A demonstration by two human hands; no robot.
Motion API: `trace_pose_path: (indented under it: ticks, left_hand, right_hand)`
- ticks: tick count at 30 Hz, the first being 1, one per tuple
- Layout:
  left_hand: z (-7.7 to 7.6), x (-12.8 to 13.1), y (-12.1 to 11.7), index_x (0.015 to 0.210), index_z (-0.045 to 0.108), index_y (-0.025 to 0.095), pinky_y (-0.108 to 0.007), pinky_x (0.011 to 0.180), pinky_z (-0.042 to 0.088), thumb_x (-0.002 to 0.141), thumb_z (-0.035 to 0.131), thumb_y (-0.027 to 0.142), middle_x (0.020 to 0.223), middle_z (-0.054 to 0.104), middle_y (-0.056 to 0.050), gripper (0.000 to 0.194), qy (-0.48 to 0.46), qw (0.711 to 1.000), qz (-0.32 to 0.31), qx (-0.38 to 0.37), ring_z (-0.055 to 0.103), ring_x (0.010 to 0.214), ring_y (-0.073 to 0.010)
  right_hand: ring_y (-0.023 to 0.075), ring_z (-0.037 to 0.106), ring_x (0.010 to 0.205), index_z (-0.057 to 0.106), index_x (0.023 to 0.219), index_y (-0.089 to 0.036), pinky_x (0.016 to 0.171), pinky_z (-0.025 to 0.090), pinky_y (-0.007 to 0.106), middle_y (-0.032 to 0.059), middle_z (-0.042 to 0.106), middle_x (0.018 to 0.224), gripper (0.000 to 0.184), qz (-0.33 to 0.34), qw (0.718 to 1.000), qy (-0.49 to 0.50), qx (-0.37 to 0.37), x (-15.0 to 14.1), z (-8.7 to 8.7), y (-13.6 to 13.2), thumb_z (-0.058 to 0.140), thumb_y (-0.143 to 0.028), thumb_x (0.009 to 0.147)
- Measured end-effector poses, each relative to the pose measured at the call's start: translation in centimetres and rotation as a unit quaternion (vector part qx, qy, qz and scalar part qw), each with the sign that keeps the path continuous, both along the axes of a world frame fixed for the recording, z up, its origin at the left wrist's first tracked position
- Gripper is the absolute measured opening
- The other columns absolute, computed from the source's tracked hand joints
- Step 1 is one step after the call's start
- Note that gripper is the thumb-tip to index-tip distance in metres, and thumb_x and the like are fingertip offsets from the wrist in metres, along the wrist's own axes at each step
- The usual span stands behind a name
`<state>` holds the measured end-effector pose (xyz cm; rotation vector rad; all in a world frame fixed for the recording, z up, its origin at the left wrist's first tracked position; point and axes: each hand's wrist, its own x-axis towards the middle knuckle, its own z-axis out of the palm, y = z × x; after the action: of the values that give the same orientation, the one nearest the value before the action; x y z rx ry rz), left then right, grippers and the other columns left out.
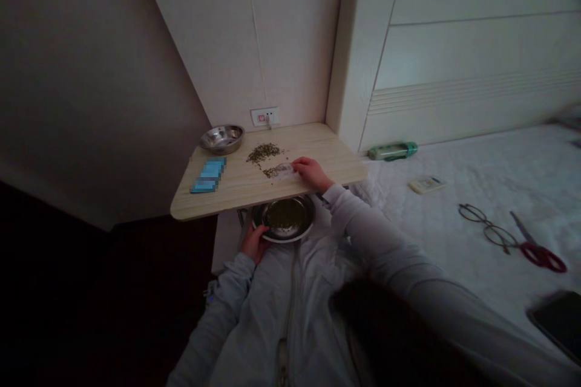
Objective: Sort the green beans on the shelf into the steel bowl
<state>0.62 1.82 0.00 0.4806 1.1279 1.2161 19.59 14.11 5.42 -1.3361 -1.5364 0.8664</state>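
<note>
My left hand [255, 242] is closed on the near left rim of a metal bowl [310, 222], which sits at my lap just below the table's front edge. Small green beans or grains [287, 215] lie inside that bowl. Over the small wooden table [227, 199], my right hand [312, 173] pinches a thin, whitish see-through piece of plastic [285, 170], whose exact kind I cannot make out. At its left end lies a small cluster of grains [270, 173]. A larger heap of the same grains [264, 152] is spread just behind.
A second metal bowl [222, 139] stands at the table's back left, with a blue blurred packet or phone [209, 175] before it. On the white bed lie a green bottle [393, 151], a pale remote [426, 184], glasses [485, 227], red-handled scissors [540, 254] and a dark phone [560, 320].
</note>
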Motion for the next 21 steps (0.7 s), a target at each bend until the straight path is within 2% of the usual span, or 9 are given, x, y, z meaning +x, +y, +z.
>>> trace_pose_path:
  ticks: [4,9,12,15,21]
  left_hand:
    - [-0.2,-0.1,0.0,0.097,0.058,0.018,-0.028,0.061,0.052,0.059,0.055,0.003,0.077,0.066,-0.001,0.042,0.009,1.0,0.001,0.003,0.063,0.073,-0.0172]
    - [-0.3,-0.2,0.1,0.1,0.056,0.019,-0.028,0.062,0.052,0.061,0.053,0.001,0.075,0.065,0.001,0.043,0.012,1.0,0.003,0.006,0.063,0.07,-0.0161]
    - [-0.1,-0.1,0.0,0.103,0.056,0.02,-0.028,0.063,0.053,0.061,0.053,0.001,0.075,0.065,0.001,0.046,0.011,1.0,0.008,0.009,0.063,0.071,-0.0163]
    - [0.2,-0.1,0.0,0.107,0.055,0.021,-0.028,0.064,0.053,0.061,0.052,0.0,0.078,0.066,0.001,0.051,0.01,1.0,0.014,0.012,0.064,0.074,-0.0167]
    - [0.2,-0.1,-0.1,0.105,0.056,0.021,-0.028,0.064,0.053,0.061,0.052,0.0,0.077,0.065,0.002,0.049,0.007,1.0,0.023,0.016,0.063,0.071,-0.0157]
  right_hand:
    - [0.0116,0.057,0.072,0.058,0.084,-0.013,0.071,0.047,0.031,0.0007,0.06,0.08,0.022,-0.014,1.0,-0.017,0.013,-1.1,-0.5,0.7,0.052,-0.034,0.085]
    - [0.0119,0.058,0.072,0.06,0.082,-0.013,0.073,0.046,0.032,0.0003,0.062,0.077,0.017,-0.02,0.999,-0.033,0.023,-1.3,-0.6,0.5,0.055,-0.029,0.082]
    - [0.0122,0.058,0.07,0.063,0.08,-0.015,0.073,0.044,0.029,0.0002,0.065,0.074,0.009,-0.017,0.999,-0.034,0.024,-1.2,-0.5,0.2,0.058,-0.022,0.077]
    - [0.0127,0.057,0.07,0.066,0.078,-0.017,0.07,0.042,0.026,-0.0003,0.066,0.071,0.01,-0.009,0.999,-0.034,0.019,-1.1,-0.3,0.1,0.058,-0.016,0.072]
    - [0.0117,0.056,0.066,0.069,0.076,-0.017,0.067,0.04,0.023,-0.0015,0.065,0.064,0.013,0.034,0.999,-0.028,0.004,-1.0,-0.1,-0.2,0.057,-0.018,0.071]
